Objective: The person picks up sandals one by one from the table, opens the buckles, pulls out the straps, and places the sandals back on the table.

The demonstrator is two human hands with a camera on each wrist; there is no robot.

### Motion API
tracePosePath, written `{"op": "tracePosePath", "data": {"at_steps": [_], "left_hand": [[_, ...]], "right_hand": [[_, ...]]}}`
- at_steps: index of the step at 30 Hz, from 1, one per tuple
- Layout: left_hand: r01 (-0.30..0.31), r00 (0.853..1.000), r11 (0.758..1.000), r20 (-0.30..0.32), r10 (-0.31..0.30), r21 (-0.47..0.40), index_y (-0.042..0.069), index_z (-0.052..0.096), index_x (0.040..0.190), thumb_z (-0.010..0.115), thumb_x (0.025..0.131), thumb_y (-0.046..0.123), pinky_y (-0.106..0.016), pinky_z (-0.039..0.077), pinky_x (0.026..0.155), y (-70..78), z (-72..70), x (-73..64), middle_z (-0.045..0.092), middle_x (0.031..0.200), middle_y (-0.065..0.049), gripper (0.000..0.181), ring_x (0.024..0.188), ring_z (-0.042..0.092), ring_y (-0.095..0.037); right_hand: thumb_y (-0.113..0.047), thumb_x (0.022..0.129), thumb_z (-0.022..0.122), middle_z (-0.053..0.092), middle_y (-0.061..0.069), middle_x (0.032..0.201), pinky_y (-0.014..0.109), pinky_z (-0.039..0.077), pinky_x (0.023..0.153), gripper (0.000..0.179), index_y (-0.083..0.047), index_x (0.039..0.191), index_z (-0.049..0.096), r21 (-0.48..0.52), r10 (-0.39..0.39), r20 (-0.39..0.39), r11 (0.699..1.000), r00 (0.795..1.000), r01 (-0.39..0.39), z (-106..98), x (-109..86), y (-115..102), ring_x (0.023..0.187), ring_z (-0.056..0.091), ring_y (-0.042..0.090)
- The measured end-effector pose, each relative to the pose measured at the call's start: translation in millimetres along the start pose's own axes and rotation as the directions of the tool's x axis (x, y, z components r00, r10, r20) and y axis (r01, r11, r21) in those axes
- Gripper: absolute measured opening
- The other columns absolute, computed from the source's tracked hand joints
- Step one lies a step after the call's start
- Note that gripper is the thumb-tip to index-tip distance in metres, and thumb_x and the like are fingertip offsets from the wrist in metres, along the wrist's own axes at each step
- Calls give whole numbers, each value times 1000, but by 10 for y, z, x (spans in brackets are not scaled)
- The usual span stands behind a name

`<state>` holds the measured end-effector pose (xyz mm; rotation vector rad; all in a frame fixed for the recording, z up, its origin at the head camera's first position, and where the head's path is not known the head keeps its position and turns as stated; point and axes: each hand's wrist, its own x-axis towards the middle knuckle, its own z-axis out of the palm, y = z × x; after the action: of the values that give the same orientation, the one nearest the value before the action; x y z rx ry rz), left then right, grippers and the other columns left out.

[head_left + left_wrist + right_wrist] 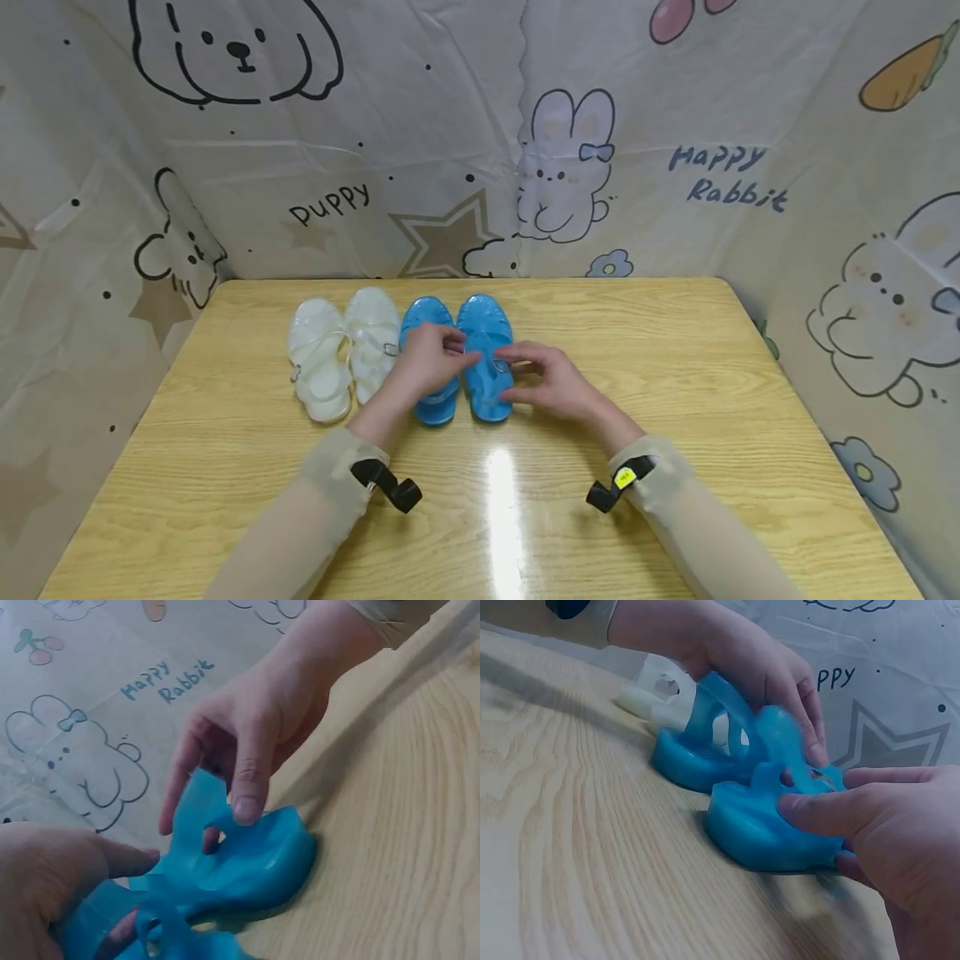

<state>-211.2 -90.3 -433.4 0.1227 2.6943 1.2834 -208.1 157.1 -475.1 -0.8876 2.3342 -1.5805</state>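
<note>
Two blue jelly sandals stand side by side on the table, toes toward the back wall. Over the left blue sandal (436, 412) reaches my left hand (433, 357), its thumb and fingertips at the inner edge of the right blue sandal (489, 407). My right hand (553, 385) holds that right sandal at its outer side, thumb near the heel and fingers by the small metal buckle (500, 366). In the left wrist view a loose blue strap (196, 806) stands up beside the right thumb. Straps partly hide the left fingers there.
A pair of white sandals stands just left of the blue ones, the outer white sandal (327, 407) and the inner white sandal (369, 307) close together. They rest on a wooden table (645, 333). A patterned cloth (420, 125) hangs behind the table and at its sides.
</note>
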Motion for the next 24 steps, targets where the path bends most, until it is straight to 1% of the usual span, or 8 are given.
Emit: {"op": "tracePosePath", "data": {"at_steps": [4, 7, 10, 13, 18, 24], "left_hand": [[-27, 1000, 1000, -8, 27, 13, 2, 73, 126, 82, 97, 28, -37, 62, 87, 15, 48, 16, 75, 110, -7, 40, 102, 73, -21], [-51, 999, 999, -9, 51, -5, 3, 75, 124, 81, 97, 23, -36, 62, 87, 29, 60, 25, 76, 108, -6, 33, 101, 73, -20], [-68, 998, 997, 10, 69, -33, 3, 75, 124, 79, 99, 18, -35, 62, 87, 49, 62, 25, 77, 107, -6, 29, 101, 73, -19], [-70, 997, 996, 27, 71, -47, 3, 75, 124, 77, 100, 14, -35, 61, 87, 70, 60, 20, 76, 107, -6, 26, 101, 73, -19], [-73, 996, 996, 41, 75, -48, 3, 75, 124, 74, 101, 10, -35, 61, 87, 141, 68, 2, 76, 109, -5, 24, 101, 72, -20], [-57, 996, 997, 67, 61, -49, 4, 74, 123, 73, 101, 7, -35, 61, 86, 240, 128, -36, 74, 109, -4, 22, 100, 70, -19]], "right_hand": [[-2, 89, 86, 67, 11, 139, 49, 52, 107, 48, -5, 134, 71, -8, 19, 4, 1000, 1000, -19, -7, -5, 33, 129, 62, 31], [-2, 90, 85, 68, 10, 136, 48, 53, 105, 44, -5, 132, 73, -2, 31, 7, 1000, 999, -31, -14, -6, 42, 127, 63, 31], [0, 89, 85, 69, 9, 133, 46, 55, 103, 43, -5, 131, 73, -5, 45, 1, 999, 999, -45, -25, -11, 37, 123, 65, 29], [-1, 89, 86, 71, 7, 129, 44, 57, 101, 42, -6, 129, 74, -25, 54, -10, 998, 998, -55, -37, -24, 32, 116, 68, 26], [-3, 85, 89, 73, 7, 122, 45, 58, 97, 42, -5, 125, 76, -34, 61, -42, 997, 997, -63, -84, -89, 27, 107, 70, 26], [-3, 83, 91, 72, 9, 122, 50, 58, 97, 43, -4, 124, 76, -2, 90, -63, 996, 994, -90, -148, -208, 36, 106, 69, 29]]}}
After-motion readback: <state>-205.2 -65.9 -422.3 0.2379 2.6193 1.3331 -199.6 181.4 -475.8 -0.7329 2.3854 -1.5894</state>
